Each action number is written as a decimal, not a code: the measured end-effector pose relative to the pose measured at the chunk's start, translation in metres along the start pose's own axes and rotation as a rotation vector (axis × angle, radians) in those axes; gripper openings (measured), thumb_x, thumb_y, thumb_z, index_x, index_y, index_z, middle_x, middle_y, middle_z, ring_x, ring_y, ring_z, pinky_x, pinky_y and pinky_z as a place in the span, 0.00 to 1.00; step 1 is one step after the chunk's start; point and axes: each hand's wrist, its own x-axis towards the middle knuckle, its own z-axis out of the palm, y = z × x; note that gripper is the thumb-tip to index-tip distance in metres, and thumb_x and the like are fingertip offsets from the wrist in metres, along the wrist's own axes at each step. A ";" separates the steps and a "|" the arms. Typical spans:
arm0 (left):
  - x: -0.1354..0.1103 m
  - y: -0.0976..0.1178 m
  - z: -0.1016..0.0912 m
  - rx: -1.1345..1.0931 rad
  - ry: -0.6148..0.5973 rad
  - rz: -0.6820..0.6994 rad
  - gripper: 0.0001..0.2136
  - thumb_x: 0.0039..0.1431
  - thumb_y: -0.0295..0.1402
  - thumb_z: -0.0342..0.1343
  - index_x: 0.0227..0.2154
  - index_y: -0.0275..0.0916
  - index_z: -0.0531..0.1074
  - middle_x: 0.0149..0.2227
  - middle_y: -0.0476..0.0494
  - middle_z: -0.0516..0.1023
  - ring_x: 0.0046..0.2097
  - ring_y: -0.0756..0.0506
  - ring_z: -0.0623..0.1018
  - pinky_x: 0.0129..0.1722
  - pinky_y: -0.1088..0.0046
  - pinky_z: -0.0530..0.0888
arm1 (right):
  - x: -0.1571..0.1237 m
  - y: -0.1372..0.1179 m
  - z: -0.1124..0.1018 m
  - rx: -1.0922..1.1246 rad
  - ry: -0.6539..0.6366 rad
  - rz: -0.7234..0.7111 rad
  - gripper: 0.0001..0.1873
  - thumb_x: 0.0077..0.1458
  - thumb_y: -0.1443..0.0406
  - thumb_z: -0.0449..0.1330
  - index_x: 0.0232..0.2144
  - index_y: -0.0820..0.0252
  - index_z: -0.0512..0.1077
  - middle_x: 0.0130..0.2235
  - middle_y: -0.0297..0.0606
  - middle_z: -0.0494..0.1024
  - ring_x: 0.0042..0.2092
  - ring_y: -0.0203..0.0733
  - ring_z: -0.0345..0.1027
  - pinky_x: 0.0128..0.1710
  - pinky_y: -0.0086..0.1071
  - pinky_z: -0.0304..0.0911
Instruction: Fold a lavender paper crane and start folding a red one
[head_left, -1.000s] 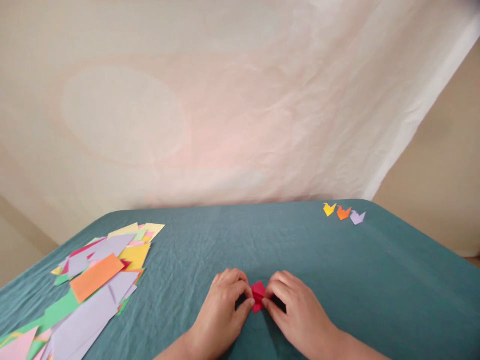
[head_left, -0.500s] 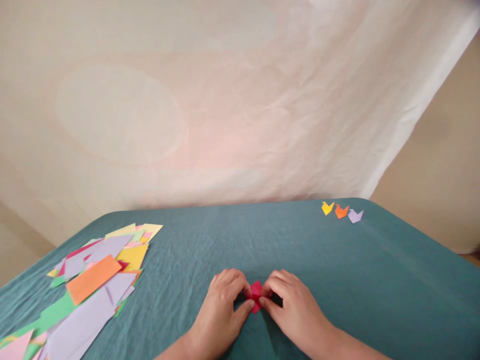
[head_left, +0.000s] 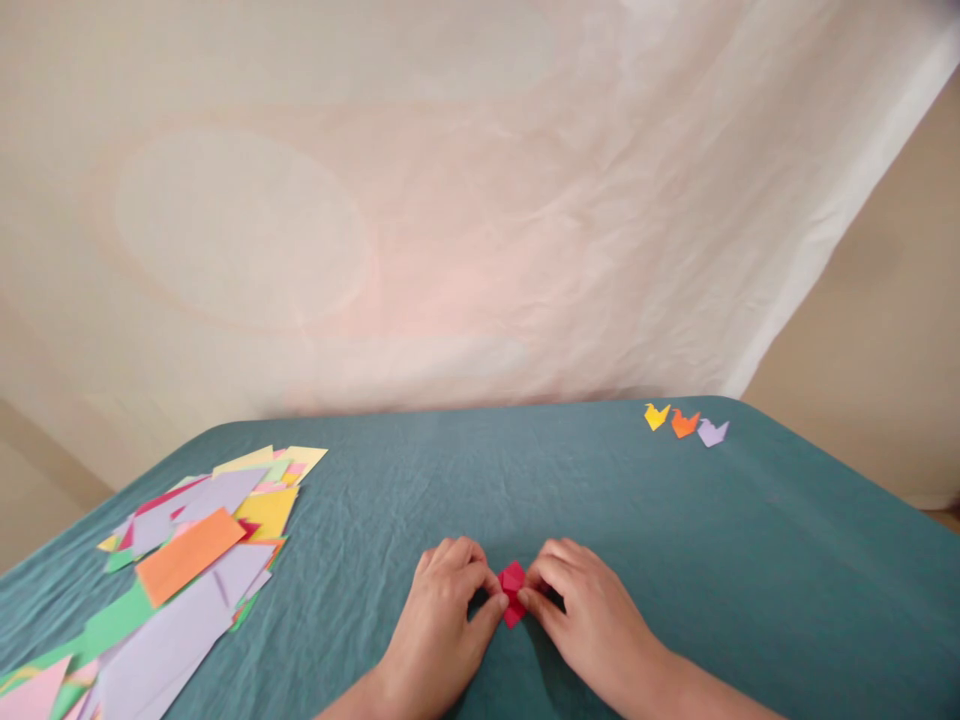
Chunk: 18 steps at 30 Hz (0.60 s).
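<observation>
A small piece of folded red paper (head_left: 513,578) lies at the front middle of the table, with creased facets showing. My left hand (head_left: 450,615) pinches its left edge between thumb and fingers. From the other side, my right hand (head_left: 581,605) pinches the right edge the same way. Both hands rest low over the cloth, and the fingertips cover the paper's side corners. At the far right stand three small folded paper birds: a yellow bird (head_left: 657,417), an orange bird (head_left: 685,424) and a lilac bird (head_left: 712,432).
A loose heap of coloured paper sheets spreads along the table's left side, with an orange sheet (head_left: 191,556) and a large lilac sheet (head_left: 161,645) on top. A dark green cloth (head_left: 420,480) covers the table. Behind it hangs a pale sheet (head_left: 450,230).
The fingertips have shifted very slightly on the red paper, which stays in the same place. The whole view has drifted a few pixels; the birds and the heap look unchanged.
</observation>
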 end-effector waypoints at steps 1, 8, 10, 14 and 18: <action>0.000 0.001 0.000 0.011 -0.001 -0.005 0.04 0.56 0.29 0.54 0.27 0.41 0.72 0.34 0.48 0.71 0.40 0.45 0.70 0.41 0.67 0.63 | 0.001 0.000 0.000 -0.008 -0.003 0.004 0.08 0.56 0.68 0.60 0.25 0.59 0.70 0.30 0.32 0.71 0.35 0.38 0.63 0.36 0.31 0.55; 0.000 0.003 0.000 0.048 -0.002 -0.014 0.05 0.57 0.28 0.52 0.27 0.40 0.71 0.34 0.48 0.71 0.40 0.45 0.70 0.40 0.67 0.62 | 0.002 0.002 0.002 -0.029 -0.009 0.021 0.07 0.55 0.67 0.60 0.25 0.58 0.70 0.30 0.32 0.71 0.35 0.39 0.64 0.36 0.31 0.55; 0.000 0.003 0.001 0.055 -0.007 -0.015 0.05 0.56 0.28 0.53 0.27 0.40 0.71 0.34 0.48 0.71 0.40 0.45 0.70 0.40 0.67 0.61 | 0.002 0.002 0.003 -0.034 -0.012 0.027 0.07 0.55 0.66 0.60 0.25 0.58 0.70 0.30 0.32 0.71 0.35 0.39 0.64 0.36 0.31 0.55; 0.001 0.003 0.002 0.074 -0.002 -0.018 0.06 0.58 0.30 0.51 0.27 0.40 0.70 0.34 0.48 0.71 0.40 0.45 0.69 0.40 0.67 0.61 | 0.002 0.002 0.003 -0.042 -0.010 0.028 0.08 0.55 0.66 0.61 0.24 0.59 0.69 0.29 0.32 0.71 0.34 0.39 0.64 0.36 0.31 0.56; 0.002 0.003 0.003 0.080 -0.003 -0.009 0.08 0.60 0.31 0.50 0.26 0.40 0.70 0.33 0.48 0.71 0.38 0.45 0.69 0.39 0.68 0.61 | 0.001 0.002 0.003 -0.045 0.000 0.013 0.08 0.54 0.66 0.61 0.24 0.59 0.69 0.29 0.32 0.71 0.34 0.38 0.64 0.35 0.31 0.56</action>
